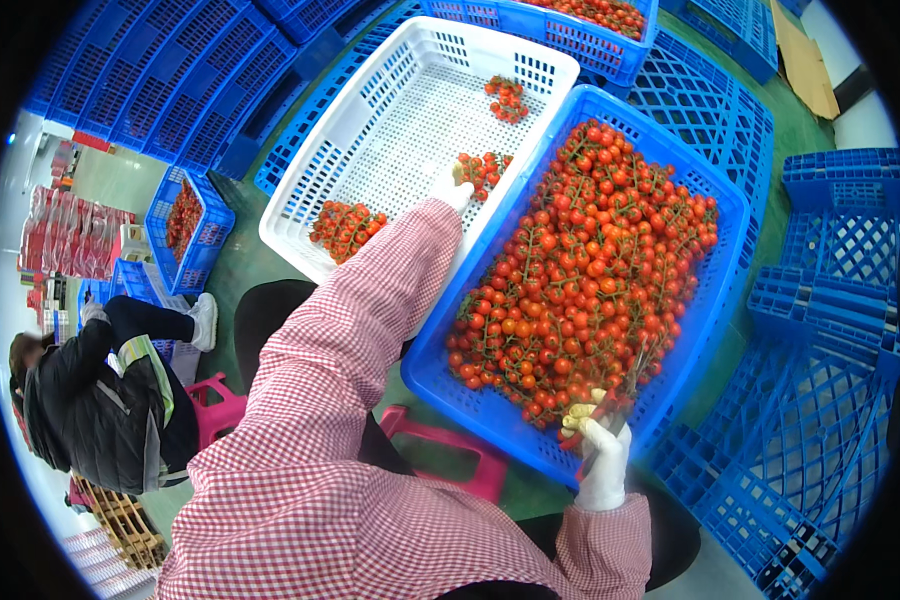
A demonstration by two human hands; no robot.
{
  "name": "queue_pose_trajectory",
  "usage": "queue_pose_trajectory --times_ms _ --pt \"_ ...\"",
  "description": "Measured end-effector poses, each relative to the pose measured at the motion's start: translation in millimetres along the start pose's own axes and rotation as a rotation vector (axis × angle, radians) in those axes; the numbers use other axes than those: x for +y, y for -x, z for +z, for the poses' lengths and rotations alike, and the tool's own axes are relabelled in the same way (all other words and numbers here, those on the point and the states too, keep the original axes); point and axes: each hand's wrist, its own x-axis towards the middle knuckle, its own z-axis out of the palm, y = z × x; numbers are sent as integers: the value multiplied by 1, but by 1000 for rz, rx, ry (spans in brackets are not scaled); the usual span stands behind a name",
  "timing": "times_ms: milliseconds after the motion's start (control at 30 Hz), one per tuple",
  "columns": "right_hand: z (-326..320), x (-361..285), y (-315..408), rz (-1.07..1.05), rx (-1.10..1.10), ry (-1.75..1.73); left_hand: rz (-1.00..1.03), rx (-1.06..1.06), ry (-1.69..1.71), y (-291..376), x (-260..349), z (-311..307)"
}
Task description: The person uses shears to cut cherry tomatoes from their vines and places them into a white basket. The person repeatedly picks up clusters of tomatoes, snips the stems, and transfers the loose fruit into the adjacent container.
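My left hand [454,187], in a white glove with yellowish fingertips, is at a small bunch of cherry tomatoes [486,172] in the white plastic crate [337,124]; whether the fingers grip it cannot be told. Two more bunches lie in that crate, one near its far right corner and one [347,229] near its front. My right hand [601,442], gloved alike, holds red-handled scissors [622,401] over the near end of the blue plastic crate [487,420]. That crate is heaped with cherry tomatoes on green stems [585,262].
Another blue crate with tomatoes [555,30] stands beyond. Stacked blue crates [157,67] rise at the upper left, and blue plastic pallets [802,360] are at the right. A seated person [105,405] is at the left, near a pink stool [214,409].
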Motion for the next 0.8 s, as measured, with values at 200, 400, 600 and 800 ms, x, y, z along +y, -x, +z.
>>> queue_pose_trajectory --times_ms 200,400,600,800 --pt "0 9 2 -36 39 -42 1005 -262 -488 52 104 -20" --pt "-6 15 7 -60 -13 37 1351 -586 -1055 106 90 2" --pt "-7 12 11 -60 -22 -38 1235 -545 -1324 102 77 29" --pt "-8 4 18 -91 -54 33 1051 -553 -526 104 101 9"
